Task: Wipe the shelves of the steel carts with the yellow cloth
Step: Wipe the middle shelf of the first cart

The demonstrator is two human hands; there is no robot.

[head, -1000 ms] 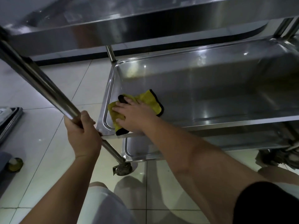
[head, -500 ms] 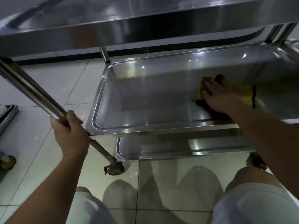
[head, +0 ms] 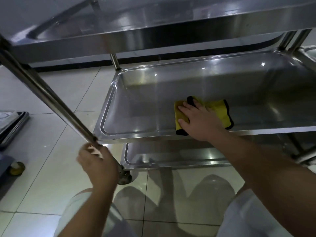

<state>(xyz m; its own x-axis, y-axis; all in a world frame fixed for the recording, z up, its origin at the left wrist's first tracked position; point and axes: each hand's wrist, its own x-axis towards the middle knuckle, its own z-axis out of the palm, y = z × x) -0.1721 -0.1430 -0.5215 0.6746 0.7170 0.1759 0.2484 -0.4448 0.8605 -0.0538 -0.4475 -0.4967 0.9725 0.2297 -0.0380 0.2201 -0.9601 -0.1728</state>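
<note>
Cart layout, 3 shelves stacked.

I see my right hand (head: 200,120) on the cloth (head: 220,111) in the middle shelf (head: 145,106), near its front edge; my left hand (head: 97,161) sits lower left, seemingly on the post (head: 51,100), blurred.

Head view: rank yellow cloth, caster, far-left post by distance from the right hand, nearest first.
From the right hand:
1. Yellow cloth, under the palm on the middle shelf.
2. Caster, lower left, at the cart's near corner on the floor.
3. Far-left post, behind the shelf's back-left corner.
</note>
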